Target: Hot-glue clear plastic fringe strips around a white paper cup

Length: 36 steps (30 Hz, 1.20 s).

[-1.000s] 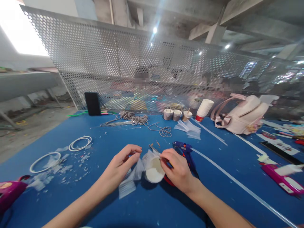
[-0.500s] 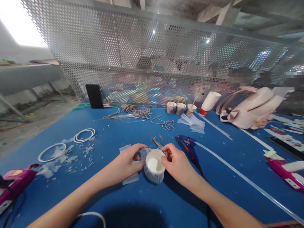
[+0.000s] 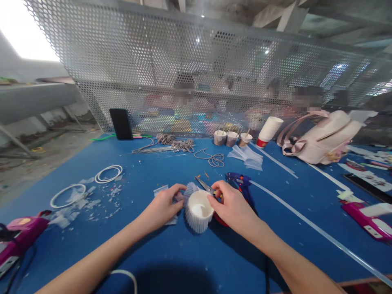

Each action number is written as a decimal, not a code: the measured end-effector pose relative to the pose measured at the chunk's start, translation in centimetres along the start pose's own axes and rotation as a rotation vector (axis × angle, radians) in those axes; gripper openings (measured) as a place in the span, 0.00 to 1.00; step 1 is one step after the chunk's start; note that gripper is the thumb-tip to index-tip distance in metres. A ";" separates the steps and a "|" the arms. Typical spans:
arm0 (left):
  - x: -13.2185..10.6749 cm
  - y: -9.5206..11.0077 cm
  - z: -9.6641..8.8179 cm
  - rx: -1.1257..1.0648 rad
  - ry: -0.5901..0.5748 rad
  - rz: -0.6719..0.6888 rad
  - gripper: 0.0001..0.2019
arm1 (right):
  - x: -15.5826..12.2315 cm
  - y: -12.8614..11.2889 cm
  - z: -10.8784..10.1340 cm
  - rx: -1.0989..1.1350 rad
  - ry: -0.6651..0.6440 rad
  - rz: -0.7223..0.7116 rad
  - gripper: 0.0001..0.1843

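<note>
A white paper cup stands between my hands. A pleated translucent strip wraps round its outside, and part of it fans up at the cup's back left. My left hand is curled with thumb and index at the strip's left end, pinching it. My right hand grips the cup by the right side of its rim, thumb at the edge. Behind the cup lie scissors, blades pointing away; the right hand covers part of them. Flat translucent pieces lie beneath and beside my left hand.
A blue glue gun lies behind my right hand, a long clear strip to its right. White rings and scraps are at left. Grey cord, small cups, stacked cups and a pink backpack line the back.
The pleated strip now stands out more at the cup's back left. My left hand has shifted slightly left, away from the cup. The scissors' red handle shows under my right hand.
</note>
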<state>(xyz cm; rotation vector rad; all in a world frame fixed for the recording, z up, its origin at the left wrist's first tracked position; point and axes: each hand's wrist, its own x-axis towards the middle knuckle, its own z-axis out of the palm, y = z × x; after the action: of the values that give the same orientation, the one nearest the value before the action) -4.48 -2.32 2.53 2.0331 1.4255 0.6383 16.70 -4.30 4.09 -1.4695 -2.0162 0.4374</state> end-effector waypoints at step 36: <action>0.2 1.6 -1.2 -0.423 0.201 -0.165 0.12 | 0.9 9.7 -2.5 0.193 0.020 0.418 0.26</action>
<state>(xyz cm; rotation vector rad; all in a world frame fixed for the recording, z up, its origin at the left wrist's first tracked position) -4.19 -2.34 4.52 1.5419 1.4089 0.9991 25.24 -0.44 0.60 -1.7610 -1.5942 0.7623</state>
